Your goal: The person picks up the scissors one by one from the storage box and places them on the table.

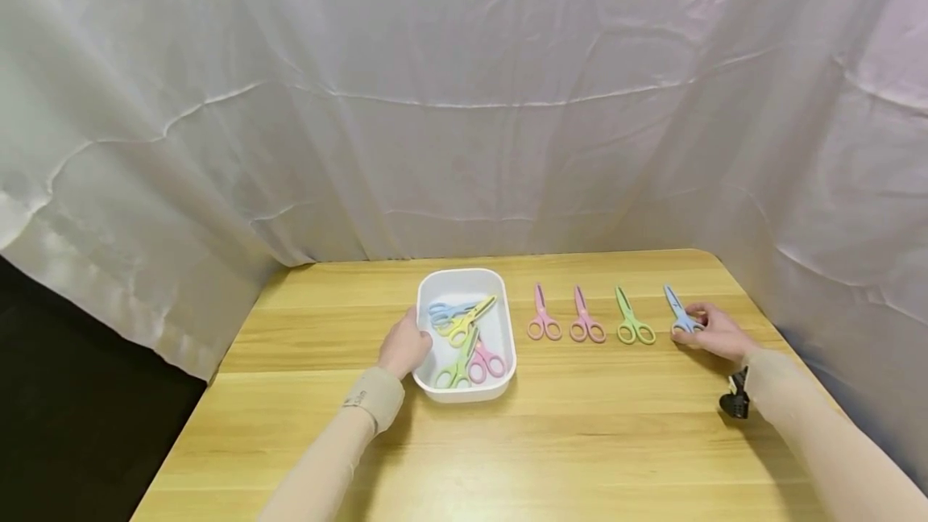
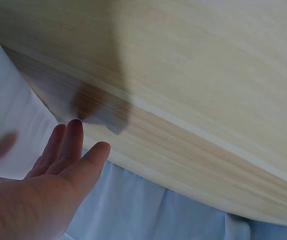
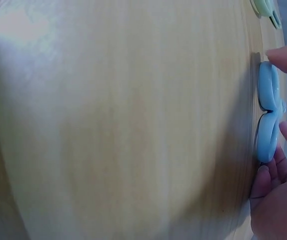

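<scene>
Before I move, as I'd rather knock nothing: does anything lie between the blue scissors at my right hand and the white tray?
Yes: going left, the green scissors, one pink pair and another pink pair lie on the tabletop between the blue scissors and the white tray. Nothing visible separates your right hand from the blue scissors.

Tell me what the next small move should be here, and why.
I'd probably have the right hand let go of the blue scissors: they appear to lie flat on the table, to the right of the green scissors, with their blades likewise pointing away from the person, so they seem to need little further adjusting.
</scene>
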`<state>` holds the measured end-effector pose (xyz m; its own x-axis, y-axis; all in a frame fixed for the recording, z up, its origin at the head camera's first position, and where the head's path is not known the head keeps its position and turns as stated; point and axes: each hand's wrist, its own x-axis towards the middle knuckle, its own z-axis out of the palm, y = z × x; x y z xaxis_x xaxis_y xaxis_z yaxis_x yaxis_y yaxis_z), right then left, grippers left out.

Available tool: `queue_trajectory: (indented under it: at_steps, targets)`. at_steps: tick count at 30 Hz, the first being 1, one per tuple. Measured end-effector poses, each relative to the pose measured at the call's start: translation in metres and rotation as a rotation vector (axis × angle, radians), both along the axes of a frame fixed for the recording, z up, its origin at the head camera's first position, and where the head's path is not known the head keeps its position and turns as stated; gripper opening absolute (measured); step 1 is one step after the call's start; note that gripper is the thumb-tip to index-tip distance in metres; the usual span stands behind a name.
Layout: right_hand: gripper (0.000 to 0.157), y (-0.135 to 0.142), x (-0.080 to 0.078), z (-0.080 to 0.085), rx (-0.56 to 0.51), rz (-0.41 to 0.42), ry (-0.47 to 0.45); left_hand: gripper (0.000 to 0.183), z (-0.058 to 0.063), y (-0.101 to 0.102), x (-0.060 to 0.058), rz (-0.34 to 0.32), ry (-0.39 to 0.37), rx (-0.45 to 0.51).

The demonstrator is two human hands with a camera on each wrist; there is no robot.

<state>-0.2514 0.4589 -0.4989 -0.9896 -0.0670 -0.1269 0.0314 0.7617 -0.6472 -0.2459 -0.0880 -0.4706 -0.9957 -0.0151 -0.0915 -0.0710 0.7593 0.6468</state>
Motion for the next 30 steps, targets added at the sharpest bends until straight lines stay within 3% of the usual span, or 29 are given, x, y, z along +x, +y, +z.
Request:
queue_trajectory:
  at_steps: [9, 13, 21, 30]
  targets:
    - [0.079, -0.002, 0.002, 0.005, 0.048, -0.041, 0.072, 0.067, 0.001, -0.001, 0.000, -0.011, 0.012, -0.008]
    - [0.073, -0.006, 0.001, 0.008, 0.051, -0.063, 0.124, 0.068, 0.001, -0.001, 0.000, -0.002, 0.007, -0.004]
    - [0.057, -0.028, -0.001, 0.017, 0.025, -0.080, 0.243, 0.066, 0.000, 0.000, 0.000, -0.002, 0.005, 0.005]
    - [0.054, -0.056, -0.005, 0.027, -0.029, -0.051, 0.275, 0.066, -0.001, 0.001, 0.000, 0.001, 0.005, 0.010]
